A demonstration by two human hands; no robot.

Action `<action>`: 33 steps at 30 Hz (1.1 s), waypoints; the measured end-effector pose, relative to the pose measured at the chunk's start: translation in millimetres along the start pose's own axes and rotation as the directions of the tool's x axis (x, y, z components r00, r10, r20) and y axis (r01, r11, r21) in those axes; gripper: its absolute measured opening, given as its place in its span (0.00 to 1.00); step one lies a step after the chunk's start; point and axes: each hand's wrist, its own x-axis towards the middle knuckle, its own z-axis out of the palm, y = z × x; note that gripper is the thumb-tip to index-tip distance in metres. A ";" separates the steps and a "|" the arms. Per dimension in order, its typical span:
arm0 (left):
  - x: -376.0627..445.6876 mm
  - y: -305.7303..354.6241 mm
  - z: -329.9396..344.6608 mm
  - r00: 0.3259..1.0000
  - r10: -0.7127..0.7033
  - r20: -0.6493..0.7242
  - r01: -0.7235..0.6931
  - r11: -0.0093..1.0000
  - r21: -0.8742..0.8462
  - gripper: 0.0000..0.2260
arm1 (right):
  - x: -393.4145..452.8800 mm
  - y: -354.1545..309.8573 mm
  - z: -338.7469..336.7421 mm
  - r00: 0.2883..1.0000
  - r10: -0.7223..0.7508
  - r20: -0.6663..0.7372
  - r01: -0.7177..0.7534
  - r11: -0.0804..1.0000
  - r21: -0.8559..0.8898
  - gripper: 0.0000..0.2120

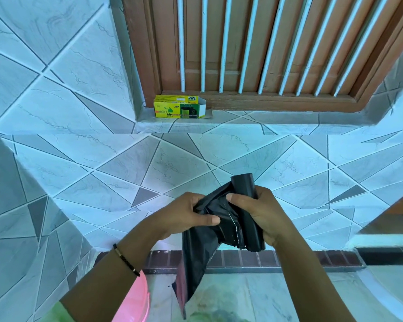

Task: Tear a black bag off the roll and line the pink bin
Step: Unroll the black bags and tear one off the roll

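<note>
Both hands worked in front of a grey-and-white tiled wall (84, 159): the right hand (263, 217) gripped the black roll (250, 212), and the left hand (186, 214) pinched the loose black bag (196, 259) hanging from it. A yellow box (177, 109) sat on the tiled sill (277, 122) beneath a barred brown window (254, 47). Part of the pink bin (135, 303) showed under the left forearm.

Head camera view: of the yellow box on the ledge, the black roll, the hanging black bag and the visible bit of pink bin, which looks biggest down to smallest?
1. Black bag, largest.
2. Pink bin, though mostly hidden behind the left arm.
3. Yellow box and black roll look alike; the box sits farther away, so I won't rank them.
</note>
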 end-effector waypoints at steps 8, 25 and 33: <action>7.4 -6.0 25.3 0.941 0.106 -0.320 -0.081 0.993 0.091 0.06 | 1.2 -3.8 5.9 0.986 -0.075 -0.147 0.069 0.997 -0.045 0.07; -2.9 6.2 26.2 0.949 0.294 -0.117 -0.048 0.500 0.865 0.11 | -1.2 -2.0 17.6 0.983 -0.149 -0.108 0.102 0.931 -0.351 0.13; -8.2 0.6 33.3 0.922 0.348 -0.170 0.003 0.433 0.901 0.12 | -4.2 -2.8 20.7 0.968 -0.228 -0.107 0.153 0.871 -0.467 0.06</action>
